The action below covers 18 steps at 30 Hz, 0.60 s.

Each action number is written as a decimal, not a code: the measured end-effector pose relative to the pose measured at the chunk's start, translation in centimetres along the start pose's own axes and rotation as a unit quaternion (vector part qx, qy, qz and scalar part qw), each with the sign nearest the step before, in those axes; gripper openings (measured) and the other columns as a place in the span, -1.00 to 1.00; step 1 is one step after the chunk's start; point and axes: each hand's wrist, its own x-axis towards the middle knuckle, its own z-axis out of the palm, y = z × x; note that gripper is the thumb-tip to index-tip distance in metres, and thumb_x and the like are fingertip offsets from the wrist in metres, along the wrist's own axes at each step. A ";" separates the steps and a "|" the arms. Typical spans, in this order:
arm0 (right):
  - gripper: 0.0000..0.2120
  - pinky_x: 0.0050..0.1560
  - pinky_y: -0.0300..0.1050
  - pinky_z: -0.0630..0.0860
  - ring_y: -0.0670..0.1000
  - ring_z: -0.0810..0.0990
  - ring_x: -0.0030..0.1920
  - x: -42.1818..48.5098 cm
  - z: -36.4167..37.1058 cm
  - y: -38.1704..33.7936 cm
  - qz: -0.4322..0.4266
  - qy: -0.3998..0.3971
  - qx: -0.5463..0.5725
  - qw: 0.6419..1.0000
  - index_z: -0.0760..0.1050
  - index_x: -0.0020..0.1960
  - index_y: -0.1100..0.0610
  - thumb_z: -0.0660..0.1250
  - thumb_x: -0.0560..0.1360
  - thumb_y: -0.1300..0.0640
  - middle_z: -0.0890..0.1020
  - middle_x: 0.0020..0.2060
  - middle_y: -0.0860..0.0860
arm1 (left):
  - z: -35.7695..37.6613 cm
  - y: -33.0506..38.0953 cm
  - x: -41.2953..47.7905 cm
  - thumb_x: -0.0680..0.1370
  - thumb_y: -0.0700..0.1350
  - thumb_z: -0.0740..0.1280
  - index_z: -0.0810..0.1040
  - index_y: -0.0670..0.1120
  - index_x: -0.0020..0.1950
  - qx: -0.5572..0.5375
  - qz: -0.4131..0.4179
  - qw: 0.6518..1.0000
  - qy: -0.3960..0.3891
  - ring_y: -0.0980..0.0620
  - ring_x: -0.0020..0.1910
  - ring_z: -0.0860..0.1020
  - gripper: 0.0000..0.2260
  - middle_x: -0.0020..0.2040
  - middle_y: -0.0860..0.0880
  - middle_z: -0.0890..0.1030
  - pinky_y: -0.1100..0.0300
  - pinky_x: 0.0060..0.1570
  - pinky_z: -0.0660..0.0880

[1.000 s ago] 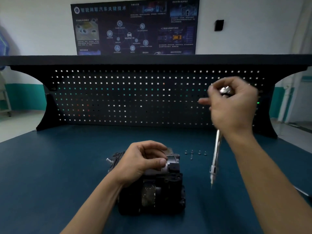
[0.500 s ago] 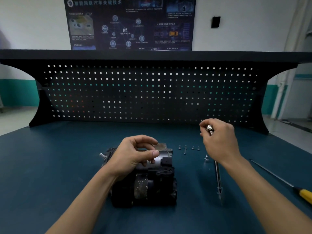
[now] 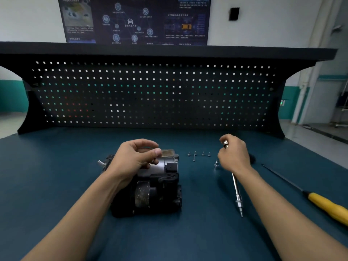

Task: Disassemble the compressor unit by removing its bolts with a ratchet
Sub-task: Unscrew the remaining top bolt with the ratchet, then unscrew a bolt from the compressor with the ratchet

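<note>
Fingers of the left hand curl over the top of the compressor unit, with the thumb pressed against its silver cylindrical housing, so this hand grasps the unit from above. The compressor unit sits on the blue table, a little left of centre, its dark bulky end toward the person and the silver end farther away. A short metal stub sticks out on its far left side.

The right hand is clenched around the head end of the ratchet. The shiny head shows between thumb and forefinger, and the long shaft runs back under the wrist toward the person, low over the table. Whether its tip touches the surface cannot be told.

Five small bolts lie loose on the table between the two hands, apart from the unit. One more small metal piece stands just beside the right hand. A screwdriver with a yellow handle lies well to the right. A black pegboard rises behind the table, with a dark poster on the wall above
</note>
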 end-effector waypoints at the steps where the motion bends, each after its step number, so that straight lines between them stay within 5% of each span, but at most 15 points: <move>1: -0.61 0.05 -0.06 0.51 0.05 0.54 0.10 0.0 0.2 0.1 0.004 -0.005 0.000 1.000 0.52 0.28 0.13 0.26 0.49 0.37 0.57 0.24 0.04 | 0.2 0.1 0.2 0.40 -0.22 0.52 0.63 -0.18 -0.09 -0.002 -0.013 1.000 0.009 0.06 -0.41 0.60 -0.86 -0.23 -0.15 0.69 0.33 -0.47 0.45; 6: -0.56 0.04 -0.07 0.45 0.08 0.51 0.13 -0.3 1.3 1.5 0.024 -0.101 -0.065 0.992 0.46 0.33 0.13 0.28 0.47 0.38 0.51 0.25 0.05 | 2.1 1.4 2.2 0.48 -0.33 0.46 0.61 -0.22 -0.03 0.025 -0.081 0.996 -0.001 0.07 -0.41 0.60 -0.89 -0.25 -0.18 0.69 0.32 -0.45 0.49; 11: -0.55 0.14 -0.02 0.49 0.14 0.52 0.24 -0.5 1.4 2.7 0.048 -0.129 -0.083 0.987 0.45 0.35 0.14 0.31 0.47 0.33 0.53 0.27 0.10 | 6.1 1.6 5.1 0.47 -0.33 0.50 0.58 -0.23 -0.01 0.177 -0.072 0.978 -0.082 0.03 -0.48 0.58 -0.84 -0.32 -0.13 0.63 0.28 -0.53 0.42; 18: -0.43 0.24 -0.02 0.44 0.15 0.46 0.35 -0.7 1.4 3.4 0.065 -0.132 -0.064 0.987 0.35 0.47 0.13 0.33 0.48 0.30 0.48 0.37 0.10 | 11.1 0.3 10.5 0.46 -0.31 0.51 0.56 -0.17 -0.16 0.408 -0.104 0.889 -0.182 0.05 -0.48 0.61 -0.85 -0.40 -0.05 0.63 0.29 -0.52 0.45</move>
